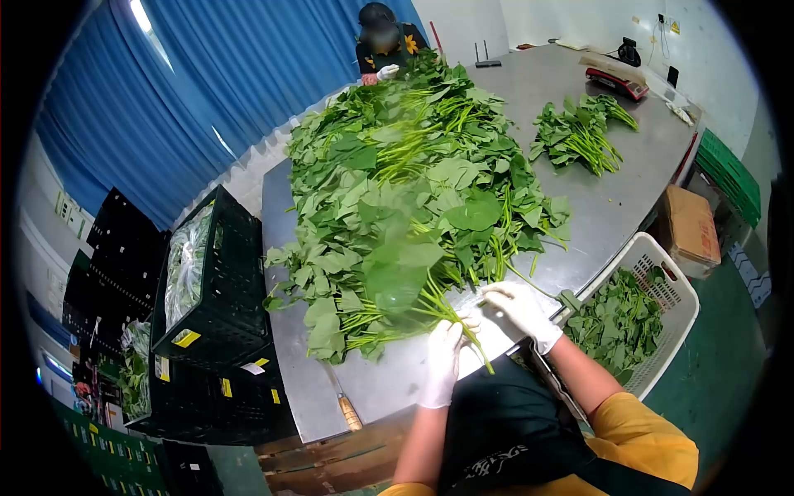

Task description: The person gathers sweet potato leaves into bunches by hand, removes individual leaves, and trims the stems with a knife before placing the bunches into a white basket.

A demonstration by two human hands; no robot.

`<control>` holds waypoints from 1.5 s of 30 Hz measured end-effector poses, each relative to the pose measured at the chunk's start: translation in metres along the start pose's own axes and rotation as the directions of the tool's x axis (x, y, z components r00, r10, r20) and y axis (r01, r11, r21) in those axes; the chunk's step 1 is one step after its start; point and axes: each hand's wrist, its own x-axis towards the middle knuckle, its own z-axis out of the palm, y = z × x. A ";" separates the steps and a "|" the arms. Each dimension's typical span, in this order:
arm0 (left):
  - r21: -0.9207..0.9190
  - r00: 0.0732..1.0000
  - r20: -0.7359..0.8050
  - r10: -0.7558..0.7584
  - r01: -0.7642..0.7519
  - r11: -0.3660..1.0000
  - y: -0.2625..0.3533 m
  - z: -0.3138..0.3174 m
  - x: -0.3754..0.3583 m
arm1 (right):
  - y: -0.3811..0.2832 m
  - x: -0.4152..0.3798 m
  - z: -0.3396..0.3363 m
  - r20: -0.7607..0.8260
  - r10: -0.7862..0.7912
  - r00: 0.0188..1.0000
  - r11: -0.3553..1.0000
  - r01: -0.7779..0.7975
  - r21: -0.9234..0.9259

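My gloved left hand (444,351) is closed around the stems of a small bunch of leafy greens (438,302). Its broad leaves point away from me, and one long stem end sticks out toward my body. To the right, my gloved right hand (523,312) is near the table edge, fingers stretched toward the bunch and slightly apart, with no clear hold on anything. A thin stem with a leaf (569,301) lies just beyond it. Ahead of both hands, a large heap of leafy greens (347,223) covers much of the metal table (591,219).
A wooden-handled knife (349,412) lies at the near left edge. A white basket (682,306) of leaves stands at right, beside a cardboard box (691,227). Dark crates (236,289) flank the left side. Sorted bunches (579,136) and a scale (616,81) sit farther back. Another person (389,45) works opposite.
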 end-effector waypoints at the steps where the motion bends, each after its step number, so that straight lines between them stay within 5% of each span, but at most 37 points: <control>1: 0.000 1.000 0.002 -0.001 0.001 1.000 0.000 0.002 -0.001 | 0.006 0.000 0.004 0.152 -0.373 0.915 0.873 0.402 -0.277; 4: 0.352 0.994 0.043 0.103 -0.112 0.929 -0.015 -0.005 0.001 | -0.020 -0.015 0.025 0.201 -0.017 0.979 1.000 0.019 -0.008; 7: 0.260 1.000 0.026 -0.002 -0.005 0.966 -0.007 0.005 -0.005 | -0.009 -0.020 0.022 0.137 -0.119 0.983 0.993 0.118 0.017; 8: 0.295 1.000 0.006 -0.024 0.021 0.955 0.002 0.018 -0.009 | -0.015 -0.024 0.025 0.089 0.148 0.985 0.943 -0.168 0.288; 11: 0.171 0.988 -0.155 0.023 0.004 0.985 -0.018 -0.004 -0.001 | -0.005 -0.038 0.003 -0.020 0.076 0.997 0.912 -0.062 0.406; 12: 0.305 0.981 -0.150 0.121 -0.070 0.950 -0.018 -0.012 0.002 | 0.002 -0.041 -0.013 -0.022 0.076 0.997 0.912 -0.061 0.405; 13: 0.465 0.959 -0.141 0.246 -0.155 0.872 -0.019 -0.027 0.003 | 0.013 -0.043 -0.036 -0.185 0.044 0.982 0.754 0.089 0.651; 14: 0.311 0.958 -0.220 0.183 -0.109 0.944 -0.020 -0.044 0.008 | 0.023 -0.043 -0.063 -0.337 0.062 0.940 0.529 0.255 0.809; 15: 0.147 0.952 -0.289 0.103 -0.062 0.987 -0.022 -0.056 0.007 | 0.030 -0.044 -0.082 -0.466 0.134 0.874 0.261 0.423 0.868; 16: 0.149 0.951 -0.291 0.101 -0.060 0.987 -0.012 -0.045 0.003 | 0.020 -0.041 -0.104 -0.531 0.081 0.843 0.165 0.514 0.842; 17: 0.320 0.959 -0.251 0.134 -0.049 0.946 0.005 -0.023 -0.003 | 0.007 -0.038 -0.120 -0.597 0.033 0.801 0.063 0.595 0.802; 19: 0.472 0.969 -0.192 0.153 -0.046 0.880 0.014 0.004 -0.007 | -0.006 -0.037 -0.111 -0.360 -0.137 0.923 0.086 0.373 0.924; 20: 0.479 0.982 -0.175 0.071 0.021 0.878 0.011 0.015 -0.006 | -0.007 -0.031 -0.091 -0.276 -0.082 0.958 0.099 0.283 0.954; 21: 0.489 0.988 -0.156 -0.010 0.086 0.868 0.006 0.024 -0.004 | -0.015 -0.030 -0.066 -0.171 0.005 0.985 0.320 0.160 0.934; 22: 0.424 0.995 -0.100 -0.022 0.063 0.904 -0.008 0.024 -0.004 | -0.031 -0.035 -0.055 0.077 0.083 0.994 0.722 -0.113 0.683; 23: 0.424 0.995 -0.093 -0.029 0.066 0.903 -0.014 0.029 -0.004 | -0.047 -0.036 -0.031 0.034 0.159 0.987 0.918 -0.161 0.362; 24: 0.424 0.993 -0.087 -0.080 0.110 0.899 -0.018 0.033 -0.006 | -0.011 -0.029 -0.015 0.019 -0.096 0.995 0.986 0.093 0.138; 25: 0.424 0.988 -0.084 -0.126 0.150 0.893 -0.021 0.035 -0.007 | -0.011 -0.031 -0.001 -0.027 -0.022 0.999 1.000 0.022 0.011; 27: 0.368 0.983 -0.134 -0.126 0.167 0.915 -0.017 0.037 -0.008 | -0.010 -0.030 0.011 -0.090 -0.039 0.995 0.998 0.044 0.054; 29: 0.295 0.980 -0.115 -0.162 0.189 0.936 -0.014 0.027 -0.008 | -0.012 -0.031 0.014 -0.059 0.161 0.985 0.947 -0.137 0.291; 32: 0.233 0.977 -0.108 -0.184 0.205 0.951 -0.016 0.031 -0.011 | -0.020 -0.038 0.006 -0.066 0.165 0.984 0.950 -0.141 0.279; 34: 0.197 0.969 -0.107 -0.221 0.239 0.951 -0.015 0.039 -0.013 | -0.027 -0.043 -0.001 0.009 0.301 0.953 0.868 -0.278 0.410; 35: 0.064 0.971 -0.065 -0.228 0.232 0.971 -0.015 0.041 -0.013 | -0.021 -0.046 -0.003 0.001 0.305 0.952 0.868 -0.279 0.411; 37: -0.074 0.973 -0.022 -0.231 0.229 0.971 -0.017 0.043 -0.012 | -0.004 -0.053 -0.004 -0.076 -0.057 0.996 0.997 0.061 0.052; 38: -0.099 0.977 0.032 -0.210 0.213 0.972 -0.019 0.042 -0.010 | -0.016 -0.059 -0.002 -0.059 0.138 0.989 0.929 -0.109 0.354; 39: -0.126 0.979 0.085 -0.187 0.196 0.972 -0.018 0.042 -0.009 | -0.010 -0.060 -0.002 -0.058 0.138 0.989 0.929 -0.109 0.353; 41: -0.136 0.975 0.106 -0.193 0.207 0.969 -0.011 0.051 -0.014 | 0.010 -0.063 -0.008 -0.004 -0.334 0.942 0.942 0.334 -0.032; 45: -0.167 0.943 0.178 -0.282 0.311 0.936 -0.028 0.036 -0.014 | 0.021 -0.070 -0.018 0.129 -0.186 0.974 0.973 0.164 0.162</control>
